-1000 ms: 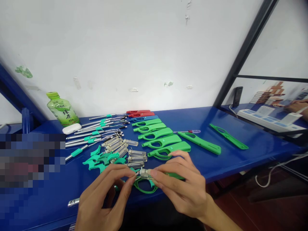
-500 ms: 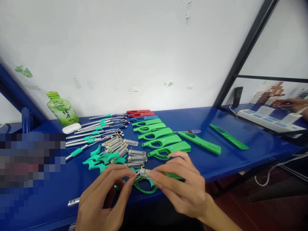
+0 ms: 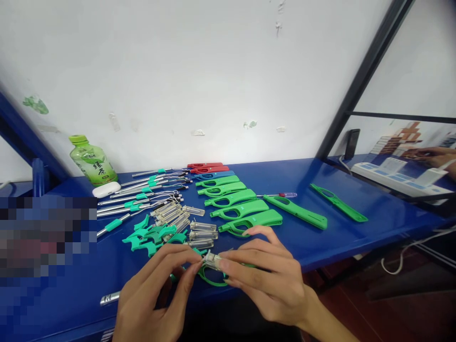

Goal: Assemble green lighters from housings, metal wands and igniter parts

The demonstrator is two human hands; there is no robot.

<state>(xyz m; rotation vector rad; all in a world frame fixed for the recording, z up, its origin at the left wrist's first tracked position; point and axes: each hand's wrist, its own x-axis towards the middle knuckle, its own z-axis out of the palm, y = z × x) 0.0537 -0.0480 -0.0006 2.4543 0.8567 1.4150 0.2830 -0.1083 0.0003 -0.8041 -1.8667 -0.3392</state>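
Observation:
My right hand (image 3: 270, 280) pinches a clear lighter fuel tank (image 3: 213, 260) between thumb and fingers, its fitting end pointing left. At that end the thumb and forefinger of my left hand (image 3: 156, 290) are closed together; whatever sits in the pinch is too small to make out. Just below the tank shows part of a green lighter casing (image 3: 213, 279), mostly hidden by my right hand. Several clear fuel tanks (image 3: 203, 235) lie beyond my fingers, beside a heap of green triggers (image 3: 142, 236).
Green lighter casings (image 3: 254, 219) are lined up behind my hands. Metal lighter tubes with wires (image 3: 138, 196) lie left, near a green tea bottle (image 3: 93, 161) and a white case (image 3: 106, 190). A screwdriver (image 3: 288, 194) and open casing halves (image 3: 302, 213) are right.
The fuel tank has tilted slightly and shifted a little left, closer against my left fingertips. My right fingers have moved slightly with it; the things on the table stay put.

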